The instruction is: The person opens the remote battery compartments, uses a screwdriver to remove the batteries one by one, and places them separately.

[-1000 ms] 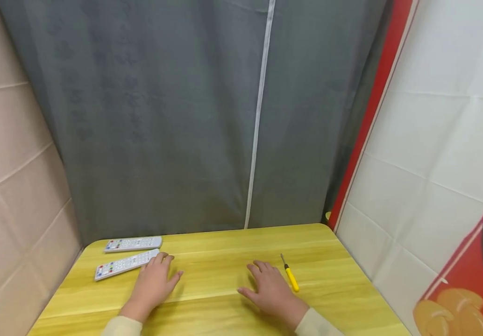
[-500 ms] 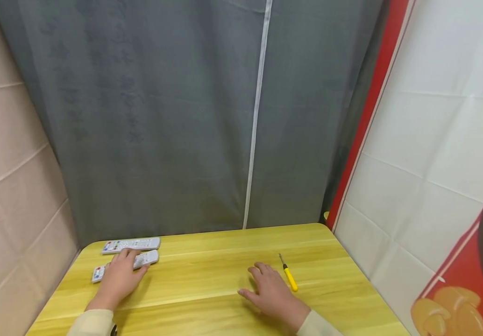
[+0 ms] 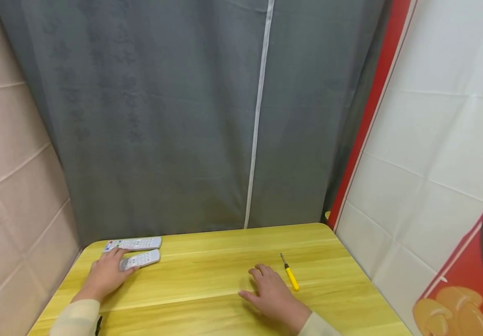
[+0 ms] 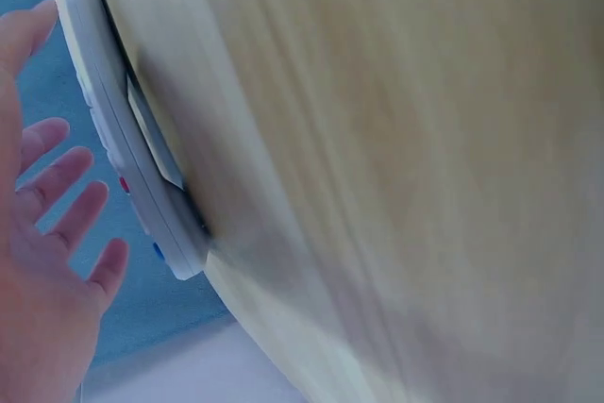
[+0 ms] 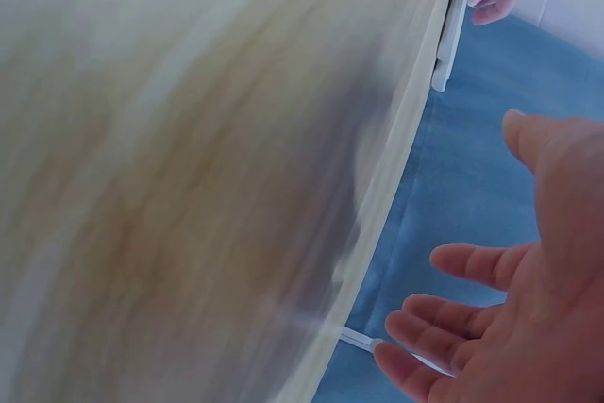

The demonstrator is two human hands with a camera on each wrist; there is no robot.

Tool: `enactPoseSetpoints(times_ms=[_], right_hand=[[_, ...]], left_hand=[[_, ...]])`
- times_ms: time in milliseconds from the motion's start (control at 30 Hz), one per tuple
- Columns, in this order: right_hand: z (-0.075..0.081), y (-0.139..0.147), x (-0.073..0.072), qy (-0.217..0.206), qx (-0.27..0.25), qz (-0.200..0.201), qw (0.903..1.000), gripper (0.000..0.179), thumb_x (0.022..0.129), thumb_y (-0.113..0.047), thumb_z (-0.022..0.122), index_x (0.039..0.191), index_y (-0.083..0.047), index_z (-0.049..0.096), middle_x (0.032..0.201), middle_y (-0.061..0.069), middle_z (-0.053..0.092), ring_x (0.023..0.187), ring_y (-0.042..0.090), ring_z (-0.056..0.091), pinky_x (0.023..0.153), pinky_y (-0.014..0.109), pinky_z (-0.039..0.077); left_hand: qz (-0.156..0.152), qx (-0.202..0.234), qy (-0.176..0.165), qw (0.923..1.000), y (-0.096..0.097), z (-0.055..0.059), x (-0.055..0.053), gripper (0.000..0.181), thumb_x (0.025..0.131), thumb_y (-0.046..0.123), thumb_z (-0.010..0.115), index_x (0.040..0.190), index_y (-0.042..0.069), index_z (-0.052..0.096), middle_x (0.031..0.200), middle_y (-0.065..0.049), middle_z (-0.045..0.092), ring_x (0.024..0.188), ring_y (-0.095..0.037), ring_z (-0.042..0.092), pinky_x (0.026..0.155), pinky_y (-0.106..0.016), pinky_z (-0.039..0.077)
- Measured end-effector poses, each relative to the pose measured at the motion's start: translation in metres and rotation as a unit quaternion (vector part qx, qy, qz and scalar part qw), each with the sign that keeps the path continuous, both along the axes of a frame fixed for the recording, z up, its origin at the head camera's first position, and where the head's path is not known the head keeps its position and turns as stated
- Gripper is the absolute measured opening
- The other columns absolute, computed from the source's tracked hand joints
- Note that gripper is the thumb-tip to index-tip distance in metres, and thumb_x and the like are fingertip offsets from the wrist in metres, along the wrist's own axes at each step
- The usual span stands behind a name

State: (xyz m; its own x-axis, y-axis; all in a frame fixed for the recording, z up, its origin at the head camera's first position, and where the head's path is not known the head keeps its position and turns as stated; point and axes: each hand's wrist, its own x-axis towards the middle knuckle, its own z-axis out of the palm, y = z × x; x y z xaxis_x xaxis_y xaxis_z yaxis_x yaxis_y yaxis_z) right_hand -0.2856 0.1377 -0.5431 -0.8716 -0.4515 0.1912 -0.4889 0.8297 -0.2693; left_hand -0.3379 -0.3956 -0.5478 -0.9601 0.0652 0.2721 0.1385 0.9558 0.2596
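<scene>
Yellow table (image 3: 199, 263), left grip (image 3: 106, 274) over nearer remote (image 3: 144, 259)

Left grip (image 3: 105, 275) shifted leftward across nearer remote (image 3: 142, 259), now covering left end.

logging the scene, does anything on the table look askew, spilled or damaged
Nothing visible looks spilled or damaged. Only the nearer remote, by the left hand, lies slightly aslant to the farther remote, so the pair looks a little uneven.
</scene>
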Motion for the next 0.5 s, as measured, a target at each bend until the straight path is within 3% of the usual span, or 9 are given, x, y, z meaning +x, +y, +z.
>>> enactPoseSetpoints(times_ms=[167,500], right_hand=[[-0.001,0.002,0.000,0.003,0.002,0.001,1.0000,0.072,0.105,-0.068,0.063,0.146,-0.008,0.063,0.150,0.017,0.060,0.135,0.037,0.060,0.113,0.058,0.050],[0.002,0.001,0.002,0.006,0.000,0.005,1.0000,0.081,0.104,-0.075,0.056,0.151,-0.009,0.061,0.151,0.016,0.060,0.136,0.036,0.059,0.113,0.057,0.050]], left_hand=[[0.003,-0.005,-0.029,0.9996,-0.004,0.000,-0.006,0.087,0.095,0.059,0.082,0.148,-0.006,0.059,0.147,-0.040,0.054,0.135,-0.069,0.046,0.099,-0.085,0.036],[0.005,-0.016,-0.032,0.9993,-0.011,-0.008,-0.013,0.088,0.093,0.061,0.083,0.149,-0.003,0.061,0.150,-0.043,0.051,0.137,-0.072,0.042,0.099,-0.085,0.036]])
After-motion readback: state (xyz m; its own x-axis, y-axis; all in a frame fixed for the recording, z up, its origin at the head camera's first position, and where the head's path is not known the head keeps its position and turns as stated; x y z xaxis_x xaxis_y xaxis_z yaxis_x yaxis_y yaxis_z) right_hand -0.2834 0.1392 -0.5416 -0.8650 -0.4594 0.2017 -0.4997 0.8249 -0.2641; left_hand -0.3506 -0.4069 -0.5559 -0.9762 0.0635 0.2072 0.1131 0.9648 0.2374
